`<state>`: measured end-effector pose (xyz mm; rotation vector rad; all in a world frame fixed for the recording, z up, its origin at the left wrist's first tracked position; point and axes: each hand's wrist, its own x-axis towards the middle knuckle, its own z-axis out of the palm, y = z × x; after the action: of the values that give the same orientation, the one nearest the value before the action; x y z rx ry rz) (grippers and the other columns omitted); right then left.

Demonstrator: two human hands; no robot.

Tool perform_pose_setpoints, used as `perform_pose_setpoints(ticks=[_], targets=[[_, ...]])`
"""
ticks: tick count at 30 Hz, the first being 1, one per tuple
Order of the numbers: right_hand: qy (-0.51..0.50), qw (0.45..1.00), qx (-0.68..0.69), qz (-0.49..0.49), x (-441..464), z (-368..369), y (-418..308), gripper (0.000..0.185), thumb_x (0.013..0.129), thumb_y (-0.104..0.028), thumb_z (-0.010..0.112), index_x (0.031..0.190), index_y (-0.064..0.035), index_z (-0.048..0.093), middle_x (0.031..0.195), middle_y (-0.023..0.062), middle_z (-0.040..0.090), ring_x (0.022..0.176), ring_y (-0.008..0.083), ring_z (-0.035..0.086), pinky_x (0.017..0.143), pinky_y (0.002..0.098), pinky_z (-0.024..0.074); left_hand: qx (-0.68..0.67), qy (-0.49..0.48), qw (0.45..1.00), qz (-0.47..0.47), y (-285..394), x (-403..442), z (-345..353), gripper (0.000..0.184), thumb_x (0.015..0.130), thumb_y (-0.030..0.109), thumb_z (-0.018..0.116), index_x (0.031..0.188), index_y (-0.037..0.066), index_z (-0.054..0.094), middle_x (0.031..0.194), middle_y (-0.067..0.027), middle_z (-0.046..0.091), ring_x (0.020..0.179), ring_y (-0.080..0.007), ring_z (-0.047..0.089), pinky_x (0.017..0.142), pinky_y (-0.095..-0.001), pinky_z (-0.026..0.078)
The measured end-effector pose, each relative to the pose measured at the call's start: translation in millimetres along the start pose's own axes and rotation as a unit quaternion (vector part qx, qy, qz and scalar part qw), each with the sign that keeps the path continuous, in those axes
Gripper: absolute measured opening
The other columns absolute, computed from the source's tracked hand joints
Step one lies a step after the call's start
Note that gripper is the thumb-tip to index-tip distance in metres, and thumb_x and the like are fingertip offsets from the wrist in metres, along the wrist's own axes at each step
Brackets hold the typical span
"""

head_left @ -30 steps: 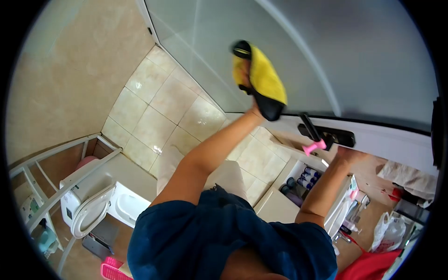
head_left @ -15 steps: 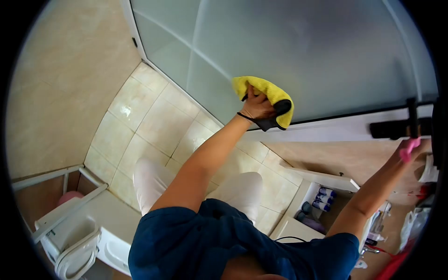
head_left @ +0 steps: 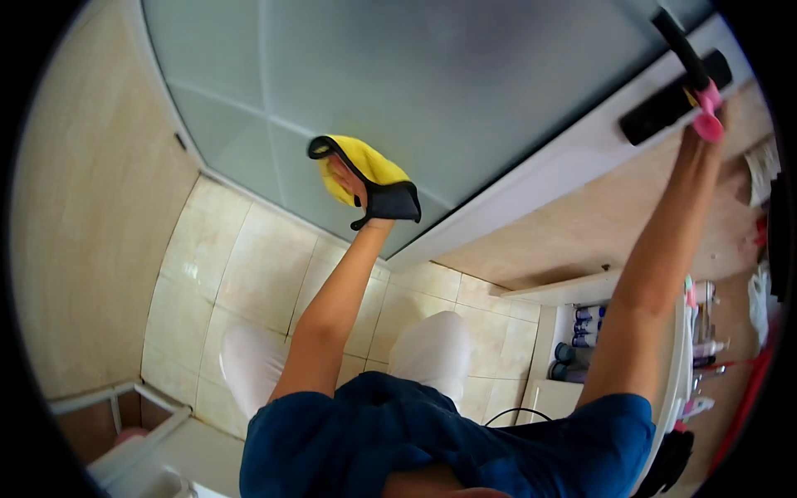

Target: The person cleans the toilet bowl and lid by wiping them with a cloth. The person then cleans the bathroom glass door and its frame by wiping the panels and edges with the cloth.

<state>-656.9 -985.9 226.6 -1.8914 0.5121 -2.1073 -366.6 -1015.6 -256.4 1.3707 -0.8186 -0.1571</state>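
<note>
My left hand [head_left: 347, 176] holds a yellow cloth with black edging [head_left: 378, 168] against the frosted glass door [head_left: 365, 75], low near its bottom corner. Part of the cloth folds over the fingers, and its black underside shows by my wrist. My right hand [head_left: 708, 108] is up at the black door handle [head_left: 687, 54] on the white door frame, its fingers hidden. A pink object [head_left: 708, 124] sits at that hand, partly covering it; its kind is unclear.
Beige tiles [head_left: 266, 257] cover the floor under my legs. To the right, an open cabinet drawer [head_left: 573, 290] holds several dark blue rolled or canned items [head_left: 588, 325]. Bottles [head_left: 710, 349] stand on the counter beside my right arm. A white railing [head_left: 124, 398] is at lower left.
The cloth and my left hand have shifted left across the glass, nearer the faint crossing lines. The door's side edge now slants more steeply, and my right hand appears higher with the handle.
</note>
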Motion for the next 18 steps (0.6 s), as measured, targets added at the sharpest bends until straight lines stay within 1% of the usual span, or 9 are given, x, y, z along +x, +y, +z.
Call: perform_pose_setpoints(ticks=[3,5,6,8,10,11,12,14,18], targets=[[-0.068,0.995,0.042,0.059,9,-34,20,0.058,0.092,-0.050,0.052,0.105,0.0065,0.058,0.079,0.0101,0.060,0.061,0.0232,0.061,0.048,0.0317,0.0559,0.303,-0.037,0.945,0.121,103,48,11,0.079,0.090,0.054,0.045,0.153,0.013,0.021,0.159,-0.0089,0.017,0.145,-0.0408,0.011,0.112,-0.0658,0.004],[-0.163,0.963,0.097,0.194,39,-98,36,0.060,0.093,-0.053,0.048,0.100,0.0056,0.060,0.075,0.0120,0.062,0.058,0.0238,0.062,0.047,0.0337,0.0571,0.283,-0.056,0.930,0.227,175,65,-4,0.073,0.089,0.053,0.045,0.151,0.019,0.028,0.159,-0.0043,0.019,0.144,-0.0395,0.015,0.110,-0.0689,0.004],[0.190,0.972,-0.106,0.084,-23,29,-11,0.056,0.095,-0.053,0.044,0.087,0.0003,0.061,0.071,0.0115,0.062,0.057,0.0215,0.064,0.042,0.0346,0.0549,0.202,-0.049,0.938,0.279,210,65,-9,0.069,0.088,0.052,0.047,0.149,0.023,0.033,0.159,-0.0040,0.020,0.144,-0.0395,0.016,0.109,-0.0704,0.004],[-0.025,0.992,0.008,0.121,-4,21,-15,0.051,0.096,-0.050,0.044,0.084,-0.0040,0.060,0.070,0.0103,0.062,0.055,0.0196,0.063,0.038,0.0328,0.0515,0.087,-0.028,0.922,0.375,274,60,-18,0.062,0.086,0.047,0.050,0.144,0.030,0.042,0.159,-0.0042,0.021,0.143,-0.0401,0.019,0.107,-0.0729,0.005],[-0.070,0.982,0.023,0.173,-14,44,-33,0.046,0.096,-0.048,0.045,0.087,-0.0060,0.059,0.067,0.0067,0.062,0.048,0.0173,0.060,0.034,0.0273,0.0463,-0.022,-0.027,0.913,0.406,306,36,-25,0.063,0.082,0.043,0.059,0.142,0.030,0.045,0.156,-0.0047,0.029,0.140,-0.0395,0.025,0.105,-0.0757,0.006],[-0.055,0.984,0.082,0.150,7,1,-3,0.044,0.095,-0.046,0.048,0.105,-0.0056,0.062,0.095,0.0174,0.067,0.080,0.0266,0.069,0.063,0.0404,0.0581,-0.046,-0.088,0.892,0.441,300,26,-30,0.065,0.081,0.046,0.059,0.142,0.030,0.045,0.155,-0.0063,0.030,0.140,-0.0409,0.025,0.105,-0.0747,0.004],[-0.160,0.969,0.081,0.173,-9,23,-28,0.054,0.100,-0.051,0.037,0.119,-0.0046,0.057,0.096,0.0060,0.068,0.081,0.0196,0.067,0.078,0.0346,0.0572,-0.067,-0.148,0.867,0.471,288,13,-40,0.067,0.080,0.050,0.059,0.142,0.029,0.046,0.154,-0.0079,0.032,0.140,-0.0423,0.024,0.106,-0.0738,0.003],[0.029,0.988,0.018,0.154,-52,83,-54,0.065,0.100,-0.058,0.030,0.126,-0.0030,0.053,0.115,0.0142,0.063,0.105,0.0265,0.062,0.094,0.0407,0.0513,-0.064,-0.128,0.844,0.517,253,-15,-36,0.060,0.078,0.052,0.062,0.135,0.034,0.054,0.137,-0.0026,0.050,0.133,-0.0361,0.035,0.105,-0.0741,0.003],[0.022,0.960,0.080,0.265,-122,81,-49,0.082,0.096,-0.069,0.021,0.141,-0.0026,0.041,0.132,0.0164,0.056,0.122,0.0271,0.055,0.104,0.0428,0.0448,-0.038,-0.178,0.777,0.602,134,-55,-33,0.029,0.079,0.051,0.064,0.100,0.033,0.071,0.108,0.0070,0.061,0.120,-0.0213,0.045,0.103,-0.0722,0.013]])
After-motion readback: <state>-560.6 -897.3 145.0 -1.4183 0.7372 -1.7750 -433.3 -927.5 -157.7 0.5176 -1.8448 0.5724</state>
